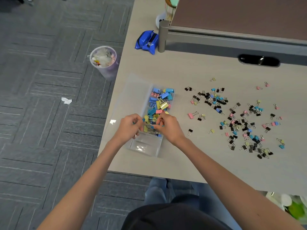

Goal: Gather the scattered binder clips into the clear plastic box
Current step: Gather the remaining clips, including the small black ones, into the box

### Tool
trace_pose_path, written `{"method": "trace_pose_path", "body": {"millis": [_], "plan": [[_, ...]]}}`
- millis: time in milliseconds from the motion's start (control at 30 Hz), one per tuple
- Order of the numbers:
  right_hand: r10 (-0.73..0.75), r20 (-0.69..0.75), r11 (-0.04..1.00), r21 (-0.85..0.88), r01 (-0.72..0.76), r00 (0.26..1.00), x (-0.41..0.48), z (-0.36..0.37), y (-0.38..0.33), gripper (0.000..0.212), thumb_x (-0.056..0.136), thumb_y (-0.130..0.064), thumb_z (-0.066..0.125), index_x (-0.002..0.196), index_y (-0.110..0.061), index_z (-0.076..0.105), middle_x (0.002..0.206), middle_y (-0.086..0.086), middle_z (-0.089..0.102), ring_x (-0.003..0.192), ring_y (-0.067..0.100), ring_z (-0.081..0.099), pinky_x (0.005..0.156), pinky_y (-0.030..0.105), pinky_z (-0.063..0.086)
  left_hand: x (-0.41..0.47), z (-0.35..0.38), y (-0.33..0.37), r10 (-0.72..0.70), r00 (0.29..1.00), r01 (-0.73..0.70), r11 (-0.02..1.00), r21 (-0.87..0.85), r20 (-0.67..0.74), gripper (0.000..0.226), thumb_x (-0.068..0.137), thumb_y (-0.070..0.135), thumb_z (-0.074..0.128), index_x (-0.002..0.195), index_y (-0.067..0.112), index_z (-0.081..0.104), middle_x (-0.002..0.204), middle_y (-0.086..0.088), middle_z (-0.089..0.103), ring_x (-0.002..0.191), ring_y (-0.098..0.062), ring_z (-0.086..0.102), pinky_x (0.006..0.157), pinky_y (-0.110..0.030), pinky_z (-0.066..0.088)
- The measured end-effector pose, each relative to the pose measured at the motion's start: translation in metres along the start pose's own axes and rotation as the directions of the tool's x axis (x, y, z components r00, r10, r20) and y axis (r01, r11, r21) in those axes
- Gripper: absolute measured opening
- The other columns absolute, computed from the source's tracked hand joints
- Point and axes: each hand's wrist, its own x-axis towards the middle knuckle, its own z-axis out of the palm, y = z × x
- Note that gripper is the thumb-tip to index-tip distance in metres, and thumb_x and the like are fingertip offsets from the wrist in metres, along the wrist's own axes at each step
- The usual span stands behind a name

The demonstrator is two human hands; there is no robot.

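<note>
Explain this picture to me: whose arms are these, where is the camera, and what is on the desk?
There is no machine: one camera on a person's head looks down at their own bare arms. The left hand and right hand each pinch small binder clips over a clear plastic box, already partly filled with larger coloured clips. Many scattered clips lie on the desk to the right. A blue pouch sits farther back; a bin stands on the floor.

Dark grey line-patterned carpet tiles fill the frame's left. A pale beige laminate desk takes the right, a brown grey-framed partition panel at upper right, a translucent waste bin upper centre.
</note>
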Motion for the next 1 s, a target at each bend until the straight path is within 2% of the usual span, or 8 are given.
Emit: {"method": "trace_pose_path", "body": {"millis": [133,233,367,500,633,800,900,1000], "plan": [[-0.037,0.011,0.999,-0.038,0.038,0.999,-0.001,0.009,0.0,0.023,0.076,-0.014,0.077,0.085,-0.01,0.056,0.085,-0.002,0.051,0.075,0.015,0.047,0.064,0.027,0.037,-0.004,-0.006,0.008,-0.191,0.98,0.2,0.921,-0.333,0.059,0.01,0.094,0.011,0.056,0.096,0.005,0.064,0.076,-0.009,0.065,0.053,-0.011,0.055,0.046,-0.021,0.047],[-0.063,0.031,0.987,-0.144,0.067,0.998,-0.004,0.014,0.0,0.025,0.077,-0.009,0.074,0.093,-0.01,0.055,0.1,0.005,0.054,0.085,0.021,0.054,0.072,0.035,0.048,-0.01,-0.012,0.01,-0.222,0.959,0.281,0.81,-0.514,0.175,0.017,0.09,0.006,0.06,0.107,0.005,0.061,0.086,-0.012,0.065,0.068,-0.013,0.061,0.055,-0.02,0.052],[-0.134,0.039,0.938,-0.318,0.139,0.99,-0.009,0.018,-0.001,0.028,0.08,-0.002,0.065,0.104,-0.01,0.052,0.11,0.008,0.054,0.091,0.028,0.057,0.072,0.04,0.05,-0.018,-0.018,0.007,-0.229,0.941,0.334,0.734,-0.591,0.248,0.033,0.088,-0.006,0.059,0.12,0.002,0.054,0.105,-0.017,0.066,0.09,-0.02,0.066,0.066,-0.02,0.056],[-0.173,0.02,0.911,-0.376,0.168,0.985,-0.014,0.019,-0.003,0.031,0.079,0.005,0.059,0.106,-0.01,0.052,0.11,0.006,0.055,0.094,0.027,0.055,0.07,0.038,0.048,-0.02,-0.02,0.0,-0.229,0.936,0.349,0.698,-0.625,0.267,0.039,0.09,-0.014,0.049,0.127,-0.001,0.046,0.119,-0.025,0.063,0.11,-0.031,0.064,0.078,-0.027,0.058],[-0.193,0.012,0.912,-0.366,0.184,0.981,-0.017,0.016,-0.002,0.032,0.079,0.005,0.059,0.105,-0.013,0.053,0.111,0.003,0.056,0.095,0.025,0.056,0.07,0.037,0.048,-0.021,-0.019,0.0,-0.214,0.951,0.305,0.759,-0.575,0.222,0.035,0.094,-0.01,0.046,0.127,0.0,0.043,0.113,-0.025,0.066,0.1,-0.028,0.069,0.079,-0.025,0.058],[-0.191,0.017,0.911,-0.368,0.184,0.981,-0.02,0.009,0.003,0.032,0.08,0.0,0.061,0.106,-0.016,0.053,0.111,0.0,0.056,0.091,0.024,0.058,0.07,0.036,0.049,-0.018,-0.011,0.001,-0.143,0.985,0.168,0.917,-0.363,0.095,0.03,0.091,-0.005,0.055,0.12,0.002,0.049,0.097,-0.017,0.067,0.075,-0.017,0.072,0.062,-0.017,0.056],[-0.187,0.002,0.914,-0.366,0.175,0.982,-0.022,0.008,0.007,0.029,0.082,-0.002,0.061,0.106,-0.017,0.055,0.11,-0.002,0.057,0.093,0.022,0.058,0.072,0.037,0.05,-0.012,-0.004,0.0,-0.052,0.999,0.054,0.969,-0.24,0.013,0.025,0.088,-0.006,0.06,0.112,0.001,0.059,0.093,-0.017,0.065,0.084,-0.026,0.068,0.064,-0.021,0.058],[-0.191,-0.073,0.937,-0.311,0.16,0.979,-0.025,0.006,0.012,0.022,0.085,-0.006,0.058,0.104,-0.017,0.056,0.107,-0.003,0.059,0.093,0.018,0.059,0.073,0.035,0.051,-0.007,0.004,-0.005,0.121,0.992,-0.123,0.989,-0.079,-0.03,0.019,0.086,-0.007,0.062,0.099,0.006,0.067,0.091,-0.011,0.069,0.09,-0.02,0.068,0.071,-0.03,0.06]]}}
